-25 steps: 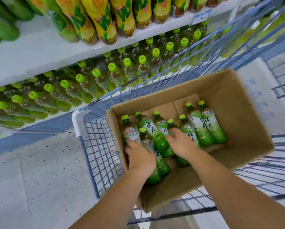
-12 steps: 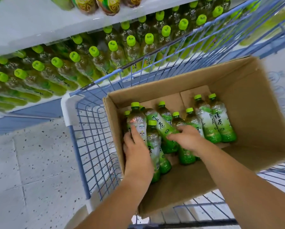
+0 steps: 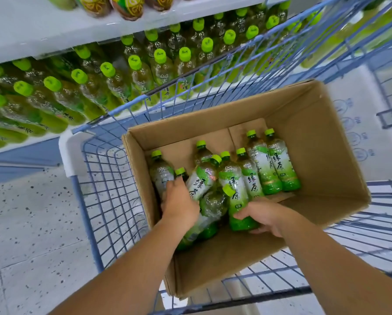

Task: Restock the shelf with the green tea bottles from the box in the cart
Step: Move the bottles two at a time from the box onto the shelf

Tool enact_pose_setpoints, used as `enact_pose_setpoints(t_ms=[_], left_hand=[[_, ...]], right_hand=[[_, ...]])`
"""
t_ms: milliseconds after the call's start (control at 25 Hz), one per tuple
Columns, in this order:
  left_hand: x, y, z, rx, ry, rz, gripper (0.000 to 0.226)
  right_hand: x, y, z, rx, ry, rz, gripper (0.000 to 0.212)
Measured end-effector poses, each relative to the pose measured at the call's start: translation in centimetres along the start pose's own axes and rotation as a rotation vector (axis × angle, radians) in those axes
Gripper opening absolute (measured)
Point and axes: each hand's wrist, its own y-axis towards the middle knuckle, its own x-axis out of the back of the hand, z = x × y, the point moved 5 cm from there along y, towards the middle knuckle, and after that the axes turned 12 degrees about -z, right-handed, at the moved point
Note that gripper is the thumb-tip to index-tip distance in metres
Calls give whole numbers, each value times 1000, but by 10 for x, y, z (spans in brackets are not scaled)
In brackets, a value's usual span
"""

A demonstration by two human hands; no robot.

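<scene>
Head cam: the right hand [image 3: 265, 217] is wrapped round the green base of one green tea bottle [image 3: 236, 201], which lies tilted in the pile. The left hand [image 3: 179, 201] is down on the bottles near the left wall of the cardboard box [image 3: 315, 137], knuckles up, so honestly can't tell if it's got hold of one. The other loose bottles [image 3: 274, 164] lie jumbled inside, two side by side on the right. The box sits in a blue wire cart [image 3: 69, 153] on a speckled grey floor [image 3: 27, 223], just beside a white shelf [image 3: 31, 26] packed with green-capped stock [image 3: 133, 71].
</scene>
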Motion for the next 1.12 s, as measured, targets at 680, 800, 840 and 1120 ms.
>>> enact_pose_setpoints(t_ms=[680, 800, 840, 1120], left_hand=[[-8, 33, 6, 224, 73, 160, 92], [1, 24, 7, 235, -116, 123, 83], [5, 20, 5, 228, -163, 117, 79], [49, -24, -5, 46, -440, 144, 34]], right_hand=[[-20, 21, 10, 100, 245, 29, 90], [-11, -5, 17, 139, 281, -39, 81], [-7, -15, 21, 166, 294, -64, 75], [-6, -89, 38, 376, 443, -115, 40]])
